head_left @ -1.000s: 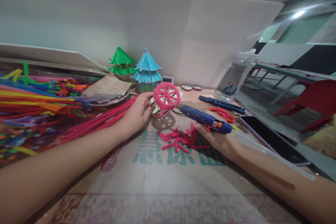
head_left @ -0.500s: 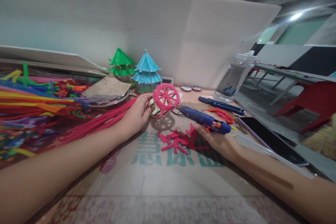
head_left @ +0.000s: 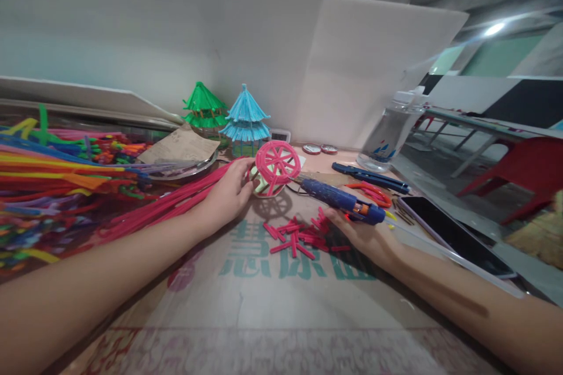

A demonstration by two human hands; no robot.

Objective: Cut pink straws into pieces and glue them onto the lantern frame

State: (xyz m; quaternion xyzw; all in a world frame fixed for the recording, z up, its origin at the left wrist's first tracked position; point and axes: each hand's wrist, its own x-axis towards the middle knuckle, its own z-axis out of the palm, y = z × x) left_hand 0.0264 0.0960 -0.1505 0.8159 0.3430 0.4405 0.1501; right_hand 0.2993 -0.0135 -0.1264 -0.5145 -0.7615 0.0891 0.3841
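My left hand (head_left: pixel 232 188) is closed on the left edge of a small craft piece with a pink spoked wheel top (head_left: pixel 278 165), held tilted above the table. In my right hand (head_left: pixel 358 233) is a blue hot glue gun (head_left: pixel 336 196), its fingers wrapped under the body. The gun's nozzle points left and meets, or nearly meets, the wheel's lower right rim. Below lie several short pink pipe cleaner pieces (head_left: pixel 294 240) in a loose heap. Long pink pipe cleaners (head_left: pixel 167 205) stretch out beside my left wrist.
Bundles of coloured pipe cleaners (head_left: pixel 57 170) fill the left side. Behind stand a green pagoda model (head_left: pixel 204 105) and a blue pagoda model (head_left: pixel 245 114). To the right are a water bottle (head_left: pixel 382 132), a dark blue utility knife (head_left: pixel 372 177), red-handled scissors (head_left: pixel 372 192) and a phone (head_left: pixel 457 237).
Almost nothing differs. Both hands, the pink wheel and the glue gun keep nearly the same place, with only a very slight shift of the view.
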